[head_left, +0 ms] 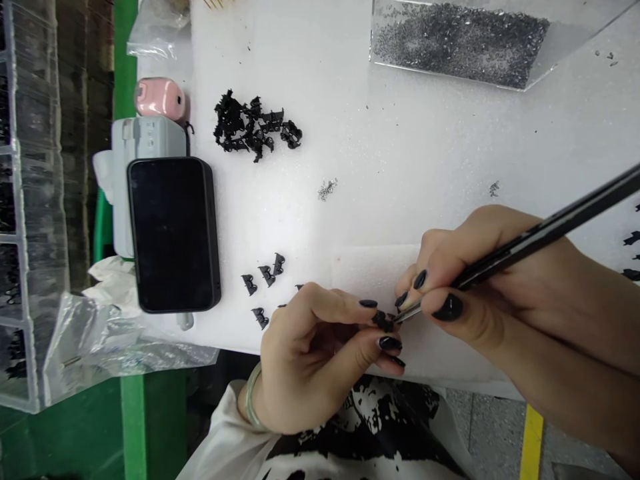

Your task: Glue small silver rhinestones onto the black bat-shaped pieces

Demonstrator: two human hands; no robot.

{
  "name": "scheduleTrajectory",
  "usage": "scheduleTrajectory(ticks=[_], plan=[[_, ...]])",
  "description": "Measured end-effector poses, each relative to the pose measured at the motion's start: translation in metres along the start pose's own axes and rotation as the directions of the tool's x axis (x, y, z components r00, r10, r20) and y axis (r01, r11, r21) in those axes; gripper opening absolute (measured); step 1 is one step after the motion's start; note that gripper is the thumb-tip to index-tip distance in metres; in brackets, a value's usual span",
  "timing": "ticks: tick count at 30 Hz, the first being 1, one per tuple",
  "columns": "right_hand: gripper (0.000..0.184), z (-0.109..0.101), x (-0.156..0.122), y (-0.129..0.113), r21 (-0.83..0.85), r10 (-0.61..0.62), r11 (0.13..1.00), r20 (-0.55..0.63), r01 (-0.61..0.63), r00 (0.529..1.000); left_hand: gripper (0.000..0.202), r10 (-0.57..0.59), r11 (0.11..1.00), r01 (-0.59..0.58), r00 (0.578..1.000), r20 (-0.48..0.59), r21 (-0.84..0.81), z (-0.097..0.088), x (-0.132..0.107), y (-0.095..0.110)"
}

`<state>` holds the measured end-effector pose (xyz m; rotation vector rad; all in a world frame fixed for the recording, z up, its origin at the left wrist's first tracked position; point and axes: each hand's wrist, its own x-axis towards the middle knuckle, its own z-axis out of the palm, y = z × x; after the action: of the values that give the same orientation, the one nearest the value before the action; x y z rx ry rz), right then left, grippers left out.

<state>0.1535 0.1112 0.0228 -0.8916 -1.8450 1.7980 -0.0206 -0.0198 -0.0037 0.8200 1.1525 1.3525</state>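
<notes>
Between the thumb and fingers of my left hand (320,353) is a small black plastic part (384,321), pinched near the table's front edge. My right hand (490,280) grips a pair of black tweezers (530,247) like a pen, their silvery tips touching that part. Whether the tips hold anything is too small to tell. Left of my left hand lie several similar black parts (267,275), spread apart. Farther back is a tangled heap of black parts (250,127). A little pile of tiny clear-grey pieces (327,189) sits mid-table, and a smaller cluster (494,189) lies beyond my right hand.
A clear tray (450,47) of tiny dark pieces stands at the back right. On the left are a black phone-like device (173,233), a pale blue box (150,137), a pink case (160,98) and plastic bags. A compartment box (20,200) stands at far left.
</notes>
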Motion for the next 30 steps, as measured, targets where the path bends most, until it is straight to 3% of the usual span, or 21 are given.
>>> scheduleTrajectory(ticks=[11,20,30], plan=[[0.012,0.0036,-0.0005,-0.0018,0.089,0.051,0.995,-0.088,-0.043,0.995,0.031,-0.022,0.999,0.026,0.995,-0.094,0.044,0.0072,0.0019,0.004],[0.012,0.0032,-0.0001,-0.0014,0.095,0.063,0.994,-0.059,-0.057,0.996,0.042,-0.037,0.999,0.035,0.997,-0.068,-0.036,0.0053,0.0023,0.0031],[0.013,0.0028,-0.0004,0.0008,0.044,0.007,0.999,-0.043,-0.005,0.999,0.036,-0.003,1.0,0.003,0.998,-0.067,0.001,0.0055,0.0026,0.0025]])
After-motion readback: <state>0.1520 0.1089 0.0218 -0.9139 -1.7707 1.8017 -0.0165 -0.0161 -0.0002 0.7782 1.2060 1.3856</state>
